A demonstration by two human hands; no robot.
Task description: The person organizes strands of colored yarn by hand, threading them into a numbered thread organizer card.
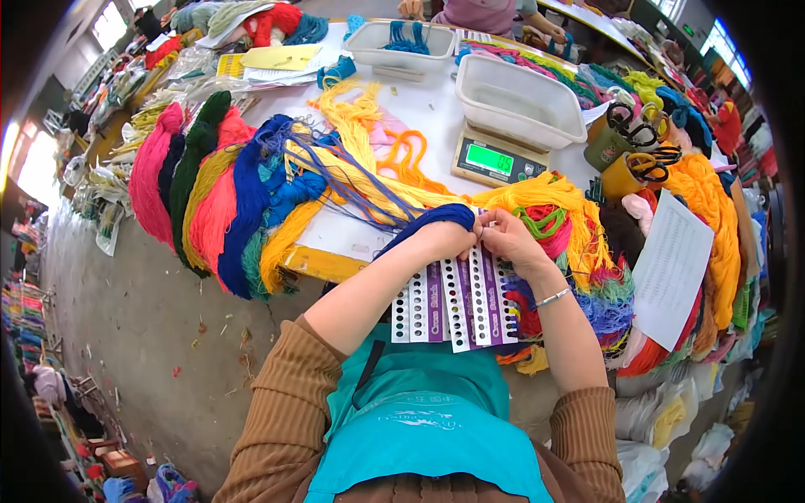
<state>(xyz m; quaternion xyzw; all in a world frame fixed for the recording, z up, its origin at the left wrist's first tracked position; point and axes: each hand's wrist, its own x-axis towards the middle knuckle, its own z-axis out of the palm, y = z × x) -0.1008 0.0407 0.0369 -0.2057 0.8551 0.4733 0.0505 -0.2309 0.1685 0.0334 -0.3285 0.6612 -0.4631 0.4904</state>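
My left hand (pixel 451 241) is closed at the table's front edge, with a bundle of dark blue embroidery thread (pixel 440 216) looped over it. Right beside it, my right hand (pixel 509 241) pinches its fingertips together near the top of the thread cards; what lies between them is too small to make out. Several white and purple thread cards (pixel 480 302) with rows of round holes hang below both hands, over my turquoise apron (pixel 419 402). Yellow thread skeins (pixel 369 180) and loose blue-violet strands (pixel 344 172) lie just beyond my left hand.
A scale (pixel 501 159) with a green display carries a white plastic tub (pixel 520 96). Colourful skeins (pixel 222 193) drape over the table's left edge. Scissors stand in cups (pixel 622 178) at right, near a printed sheet (pixel 673 268). Another person's hand (pixel 549 31) works across the table.
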